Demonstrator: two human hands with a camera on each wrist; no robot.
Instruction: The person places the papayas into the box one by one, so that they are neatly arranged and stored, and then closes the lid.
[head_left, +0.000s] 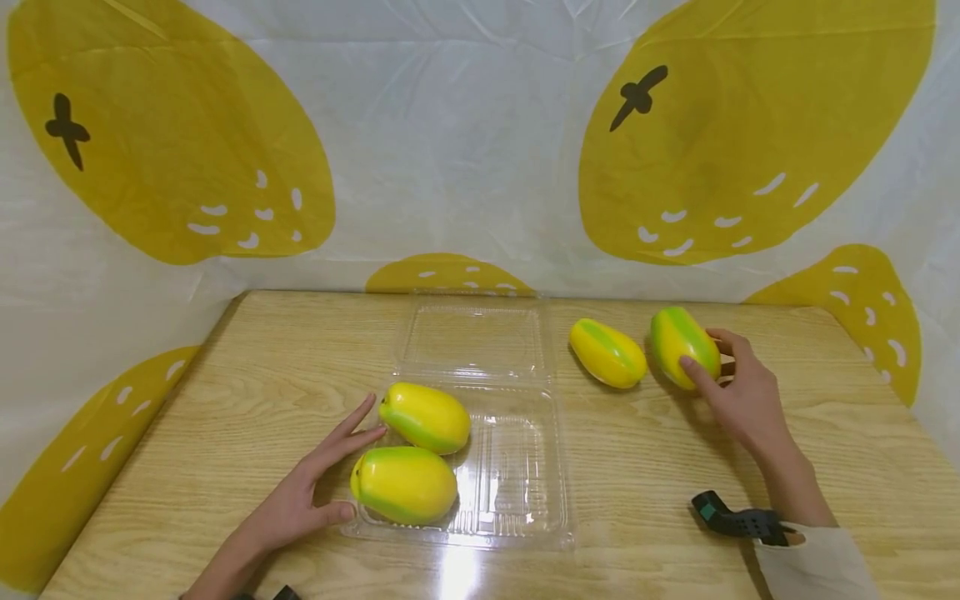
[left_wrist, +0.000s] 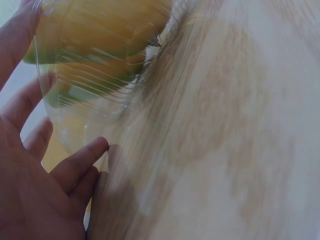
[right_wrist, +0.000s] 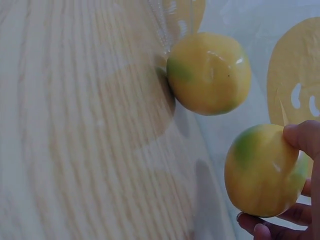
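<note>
Left hand (head_left: 307, 483), fingers extended and spread, grasping nothing, laid along the left rim of a clear plastic container (head_left: 517, 450), the thumb by its near corner. Two yellow-and-green fruits in the container's left half: front fruit (head_left: 408, 486), long axis roughly left to right, and rear fruit (head_left: 431, 418), just beyond it, its right end slanting toward the person. To the right of this pair, the base's bare half; behind it, the hinged lid (head_left: 472, 337), laid back flat toward the patterned cloth (head_left: 457, 167). Right of the lid, on the wooden tabletop (head_left: 630, 467), one loose fruit (head_left: 607, 354), untouched, long axis running from far left to near right. Just beside it, held fruit (head_left: 678, 346), pinched between the thumb and fingers of the right hand (head_left: 750, 396), its long axis similarly slanted but steeper; whether it is wholly off the wood I cannot tell. Governing relation, in my judgement: the bare half lies leftward and nearer the person from the held fruit, with the loose fruit directly to its left; right hand nearer both of these fruits, left hand nearer the front and rear ones.
</note>
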